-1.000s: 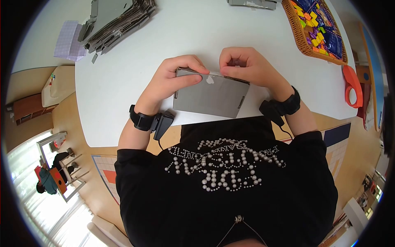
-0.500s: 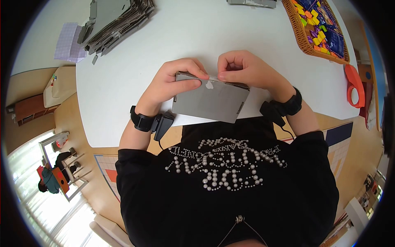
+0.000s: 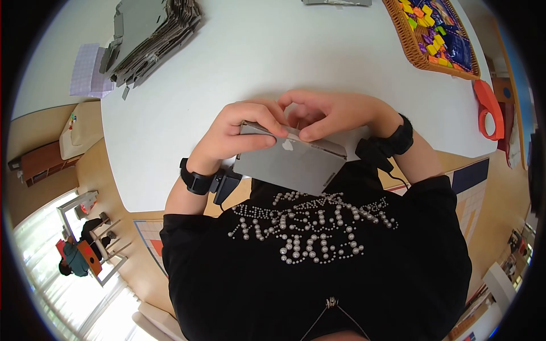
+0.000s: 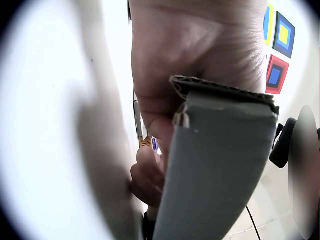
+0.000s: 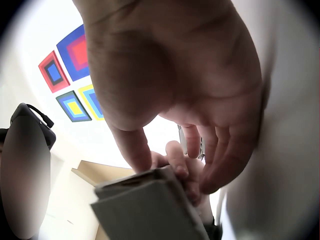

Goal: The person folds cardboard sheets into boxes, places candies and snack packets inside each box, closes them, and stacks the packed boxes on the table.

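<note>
A flat grey cardboard box (image 3: 293, 166) with a small white patch near its upper edge tilts at the table's front edge. My left hand (image 3: 244, 129) grips its upper left corner, thumb across the grey face and fingers at the far side. The left wrist view shows the box's torn corrugated end (image 4: 220, 90) close to the palm. Over the upper edge, my right hand (image 3: 335, 113) is loosely arched, thumb tip right at the edge. Its other fingers (image 5: 227, 167) spread apart behind the box, close to the left fingers.
At the back left lies a stack of grey cardboard pieces (image 3: 151, 42) beside a pale checked paper (image 3: 90, 71). A wicker basket (image 3: 410, 48) of wrapped sweets stands back right, with a red tape dispenser (image 3: 488, 111) near it. Another grey piece (image 3: 338, 2) lies at the far edge.
Both hands and the box have come nearer the body, and the box has tipped more. The right hand has loosened from pinching at the upper edge, its index finger reaching left.
</note>
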A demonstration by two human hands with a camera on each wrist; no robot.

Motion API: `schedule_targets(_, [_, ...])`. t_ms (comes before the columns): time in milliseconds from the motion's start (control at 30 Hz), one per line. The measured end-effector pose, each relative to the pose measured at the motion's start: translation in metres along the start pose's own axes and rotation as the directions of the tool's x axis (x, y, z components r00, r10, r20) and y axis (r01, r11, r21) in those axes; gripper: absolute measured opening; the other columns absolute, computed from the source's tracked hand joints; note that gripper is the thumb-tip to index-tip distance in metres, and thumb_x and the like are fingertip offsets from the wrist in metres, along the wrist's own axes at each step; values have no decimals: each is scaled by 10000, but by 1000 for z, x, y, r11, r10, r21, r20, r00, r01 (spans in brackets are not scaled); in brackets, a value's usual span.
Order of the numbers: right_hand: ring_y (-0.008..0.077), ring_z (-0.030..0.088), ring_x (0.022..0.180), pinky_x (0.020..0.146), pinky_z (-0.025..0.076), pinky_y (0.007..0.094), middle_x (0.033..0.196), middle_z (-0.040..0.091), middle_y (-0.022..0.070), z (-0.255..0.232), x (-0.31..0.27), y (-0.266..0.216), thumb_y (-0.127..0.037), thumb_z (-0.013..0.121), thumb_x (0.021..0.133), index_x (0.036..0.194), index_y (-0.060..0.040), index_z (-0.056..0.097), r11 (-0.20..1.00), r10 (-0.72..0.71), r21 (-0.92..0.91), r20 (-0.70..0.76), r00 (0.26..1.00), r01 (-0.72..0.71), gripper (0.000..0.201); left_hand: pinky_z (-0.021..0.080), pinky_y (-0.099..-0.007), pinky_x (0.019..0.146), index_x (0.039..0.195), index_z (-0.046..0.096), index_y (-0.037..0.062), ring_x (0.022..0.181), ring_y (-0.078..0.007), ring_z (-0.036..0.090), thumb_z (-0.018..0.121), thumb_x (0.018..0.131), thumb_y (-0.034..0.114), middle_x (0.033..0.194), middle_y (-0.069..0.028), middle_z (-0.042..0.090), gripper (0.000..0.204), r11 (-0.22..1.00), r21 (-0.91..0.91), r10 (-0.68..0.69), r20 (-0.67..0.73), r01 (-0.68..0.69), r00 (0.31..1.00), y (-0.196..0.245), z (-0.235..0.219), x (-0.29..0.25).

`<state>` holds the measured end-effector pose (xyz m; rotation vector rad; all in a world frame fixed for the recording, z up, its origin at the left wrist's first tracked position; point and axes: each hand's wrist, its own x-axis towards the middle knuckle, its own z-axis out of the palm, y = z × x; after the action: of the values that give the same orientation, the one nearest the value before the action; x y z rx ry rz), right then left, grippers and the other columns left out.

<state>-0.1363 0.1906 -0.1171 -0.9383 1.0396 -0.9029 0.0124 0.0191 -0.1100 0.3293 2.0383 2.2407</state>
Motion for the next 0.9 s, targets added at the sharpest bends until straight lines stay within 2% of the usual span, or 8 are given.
schedule_targets(133, [166,499,1045,853,418,295,1149,529,109,1,1,9,-401,572,838,1323,-69,309,993,118,-14,158,980,-117,644,438,-344,823,813,644,3,832,-232,577,640,682,-17,863,-112,604,133,995,-95,22,-12,-23,1000,2,7,-3])
schedule_targets(267, [182,421,1164,917,406,324,1288,413,126,7,11,24,-434,560,839,1371,-82,238,1000,29,4,277,961,-31,714,452,-335,782,819,655,1,870,-257,594,644,676,-8,891,-133,606,144,986,-142,92,23,-88,996,7,14,-3])
schedule_targets(433, [180,388,1194,956,387,344,1341,347,116,12,4,4,-406,544,852,1387,-86,204,945,185,151,481,857,-289,710,464,-317,730,819,660,16,856,-247,602,650,673,-5,883,-136,615,148,985,-174,26,50,-17,998,7,16,-5])
schedule_targets(567, [168,395,1178,967,366,345,1318,366,102,7,7,6,-378,537,851,1387,-65,190,963,219,41,457,862,-267,711,467,-282,705,887,628,3,812,-188,594,663,706,47,903,-117,626,190,994,-103,15,-70,-22,997,6,17,-6])
schedule_targets(633, [149,419,1134,946,367,322,1265,409,85,8,9,21,-389,565,820,1396,-38,151,967,-19,246,343,939,-70,791,467,-276,690,922,608,1,782,-175,588,628,759,86,876,-104,627,185,986,-143,61,-176,-87,983,5,21,-3])
schedule_targets(700, [140,418,1124,934,369,310,1255,415,81,11,7,26,-421,587,794,1396,-26,150,966,-37,257,268,963,-34,842,467,-269,674,957,589,0,753,-162,583,594,812,125,849,-91,628,192,969,-181,111,-298,-171,948,2,18,1])
schedule_targets(800, [138,404,1131,933,359,296,1261,413,83,1,-13,28,-486,626,740,1396,-10,155,965,-8,261,172,985,-37,937,460,-249,618,958,571,11,674,-134,571,485,898,193,762,-59,612,210,960,-52,199,-562,-274,803,-10,-6,5])
schedule_targets(900, [167,359,1181,983,299,307,1310,376,95,-9,-32,-4,-547,646,690,1391,9,174,983,-12,180,-34,999,18,1012,442,-224,545,897,574,22,586,-100,540,421,924,194,692,-28,578,231,980,-186,-63,-647,-76,760,-18,-31,0])
